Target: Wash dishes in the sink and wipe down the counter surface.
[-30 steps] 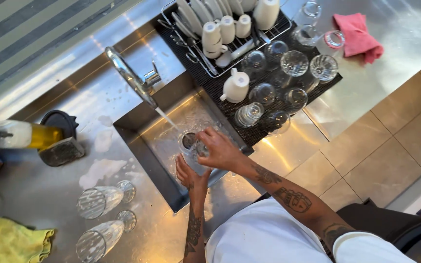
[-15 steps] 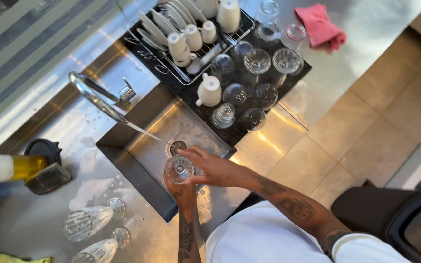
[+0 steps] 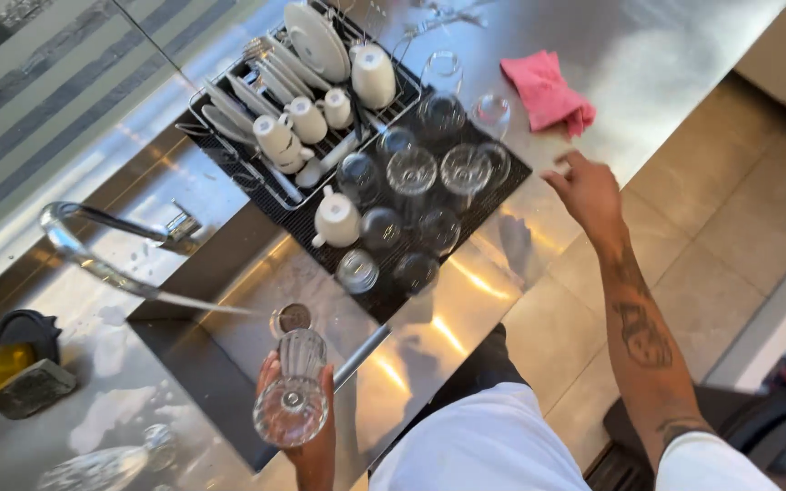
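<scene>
Left hand point(image 3: 307, 427) grips a ribbed glass point(image 3: 295, 393) over the sink point(image 3: 229, 336). Right hand point(image 3: 587, 193), open and empty, hovers at 5 o'clock of the pink cloth point(image 3: 546, 91).

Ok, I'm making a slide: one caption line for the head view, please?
Left hand holds a ribbed glass over the steel sink; right hand reaches toward the pink cloth.

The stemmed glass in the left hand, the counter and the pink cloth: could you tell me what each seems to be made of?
Stemmed glass: clear ribbed glass, see-through, glinting. Counter: probably brushed stainless steel, grey with bright reflections. Pink cloth: soft fabric, matte and crumpled.
</scene>
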